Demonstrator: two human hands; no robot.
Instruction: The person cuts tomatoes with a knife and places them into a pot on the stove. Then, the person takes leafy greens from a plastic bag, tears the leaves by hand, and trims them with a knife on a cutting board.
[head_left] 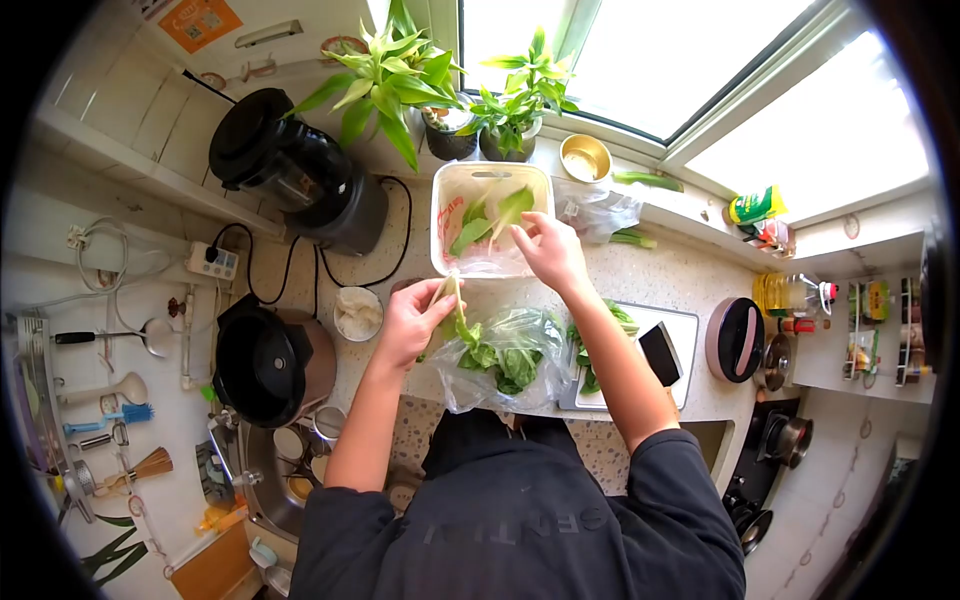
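My left hand (413,322) is closed on a leafy green's stalk (459,318), its leaves hanging toward a clear plastic bag (548,375). More leafy greens (515,368) lie in that bag at the counter's front edge. Over the right side of a white plastic bin (437,225) is my right hand (552,255), thumb and fingers slightly apart, with no held item visible. Close to those fingertips, a loose green leaf (515,206) rests in the bin, beside another leaf (469,236) on the plastic liner.
Right of the bag, a white cutting board (685,330) carries greens and a dark-bladed knife or cleaver (660,354). A bowl of white contents (357,313) stands left of my left hand. Potted plants (508,130) line the window, and a black appliance (300,180) stands back left.
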